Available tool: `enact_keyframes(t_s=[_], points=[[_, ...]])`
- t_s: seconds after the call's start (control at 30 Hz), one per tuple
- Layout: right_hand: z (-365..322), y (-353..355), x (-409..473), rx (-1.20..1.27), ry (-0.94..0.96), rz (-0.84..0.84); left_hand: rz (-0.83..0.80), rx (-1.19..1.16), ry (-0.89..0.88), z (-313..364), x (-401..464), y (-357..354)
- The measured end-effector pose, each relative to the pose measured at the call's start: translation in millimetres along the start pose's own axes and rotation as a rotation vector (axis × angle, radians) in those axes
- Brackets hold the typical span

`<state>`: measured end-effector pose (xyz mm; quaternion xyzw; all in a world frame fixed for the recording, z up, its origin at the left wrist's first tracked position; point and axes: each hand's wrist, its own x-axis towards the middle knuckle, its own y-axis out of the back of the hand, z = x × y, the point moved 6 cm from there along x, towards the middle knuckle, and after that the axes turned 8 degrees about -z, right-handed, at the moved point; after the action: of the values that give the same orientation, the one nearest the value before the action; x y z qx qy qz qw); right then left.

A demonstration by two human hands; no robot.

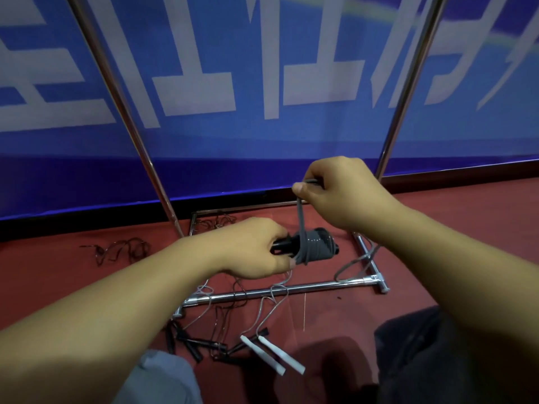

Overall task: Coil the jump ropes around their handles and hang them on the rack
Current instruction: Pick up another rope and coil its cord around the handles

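Observation:
My left hand (253, 249) grips the black handles (284, 246) of a jump rope, held level in front of me. Grey rope (316, 247) is wound in a thick coil around the handles' right part. My right hand (338, 191) is above the coil and pinches a loop of the same rope (300, 217), pulled taut upward. The chrome rack (262, 291) stands right behind, its base bars on the red floor and its two uprights (125, 112) rising out of view.
Loose ropes lie on the floor: white handles (272, 355) and black handles (189, 344) near my knees, thin cords over the rack's base bar, a dark tangle (119, 252) at left. A blue banner wall (262, 141) closes the back.

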<state>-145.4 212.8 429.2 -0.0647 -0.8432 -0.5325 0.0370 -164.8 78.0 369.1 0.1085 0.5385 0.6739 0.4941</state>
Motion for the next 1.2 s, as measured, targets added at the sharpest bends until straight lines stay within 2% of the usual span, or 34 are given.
enact_keyframes(t_s=[0.2,0.33,0.43,0.53,0.7,0.77,0.83,0.97,1.1,1.2], points=[[12,-13,14,-0.019,0.024,-0.024,0.101,0.018,-0.127,21,-11,8],[16,-17,20,0.009,0.059,-0.087,0.111,0.088,-0.118,21,-19,12],[21,-16,23,0.073,0.044,-0.126,0.102,0.047,-0.131,18,-25,12],[28,-13,27,0.195,0.006,-0.147,0.165,-0.081,-0.173,15,-31,18],[29,-17,27,0.651,-0.013,-0.266,0.178,-0.443,-0.291,12,-41,31],[28,-17,27,0.791,0.039,-0.299,0.198,-0.529,-0.327,13,-44,36],[28,-14,27,0.781,0.106,-0.299,0.226,-0.627,-0.349,15,-46,39],[30,-14,29,0.622,0.043,-0.208,0.276,-0.845,-0.327,11,-45,43],[27,-19,28,0.725,-0.013,-0.242,0.339,-0.99,-0.331,8,-43,49],[22,-22,27,0.777,-0.009,-0.286,0.437,-1.109,-0.26,-2,-40,52]])
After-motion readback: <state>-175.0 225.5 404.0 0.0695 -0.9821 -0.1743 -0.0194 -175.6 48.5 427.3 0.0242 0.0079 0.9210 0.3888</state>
